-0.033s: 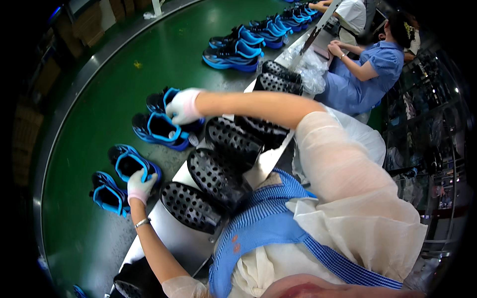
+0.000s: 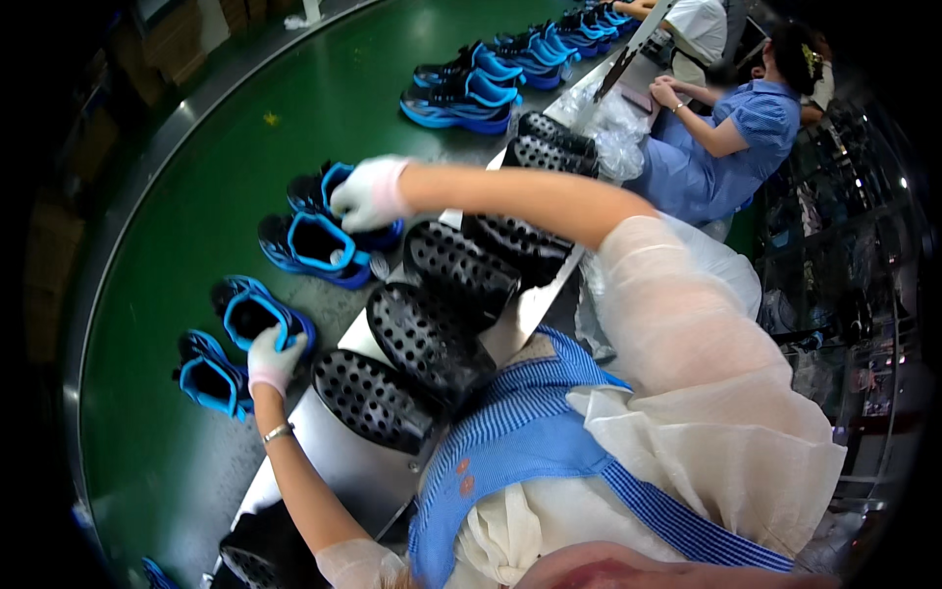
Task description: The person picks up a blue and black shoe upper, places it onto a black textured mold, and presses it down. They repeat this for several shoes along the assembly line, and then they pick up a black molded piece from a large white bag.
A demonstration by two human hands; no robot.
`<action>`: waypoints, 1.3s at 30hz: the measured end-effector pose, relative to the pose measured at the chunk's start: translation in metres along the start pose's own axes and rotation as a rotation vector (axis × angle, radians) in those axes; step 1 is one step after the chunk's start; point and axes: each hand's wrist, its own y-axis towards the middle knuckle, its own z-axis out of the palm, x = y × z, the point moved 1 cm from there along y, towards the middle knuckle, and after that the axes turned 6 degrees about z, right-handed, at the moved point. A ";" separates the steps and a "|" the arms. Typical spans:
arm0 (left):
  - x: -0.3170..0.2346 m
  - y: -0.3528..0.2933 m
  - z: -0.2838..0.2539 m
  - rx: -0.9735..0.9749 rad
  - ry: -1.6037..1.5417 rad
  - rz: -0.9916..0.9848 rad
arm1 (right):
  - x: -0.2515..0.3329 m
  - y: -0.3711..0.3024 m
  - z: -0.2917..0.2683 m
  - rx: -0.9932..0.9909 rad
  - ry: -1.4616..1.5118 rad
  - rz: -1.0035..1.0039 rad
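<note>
My left hand (image 2: 276,359), in a white glove, grips the heel collar of a black-and-blue sneaker (image 2: 235,295). Its mate (image 2: 200,346) stands close on the left, its opening facing up. Farther along, my gloved right hand (image 2: 371,193) has its fingers curled at the collar of another sneaker (image 2: 306,192), partly covering it. Just nearer than that hand stands a matching sneaker (image 2: 291,257), with something small and pale at its heel. All these shoes rest on the green surface (image 2: 167,285).
Black perforated forms (image 2: 365,398) line the metal edge between me and the shoes. More sneakers (image 2: 456,103) stand in a row at the far end. Clear plastic bags (image 2: 616,147) lie beside a seated person in blue (image 2: 731,133). Cardboard boxes (image 2: 177,49) are stacked at the far left.
My right hand has risen slightly off to the right at the far pair. My left hand and the sneaker it grips have shifted a little upward in view.
</note>
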 end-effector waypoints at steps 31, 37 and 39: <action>0.023 -0.027 -0.002 -0.212 0.075 -0.193 | -0.162 -0.248 -0.013 -0.409 0.042 0.383; 0.024 -0.020 -0.006 -0.168 0.069 -0.211 | -0.182 -0.255 -0.012 -0.397 -0.016 0.252; 0.035 -0.022 -0.004 -0.185 0.072 -0.208 | -0.183 -0.253 -0.012 -0.391 -0.005 0.224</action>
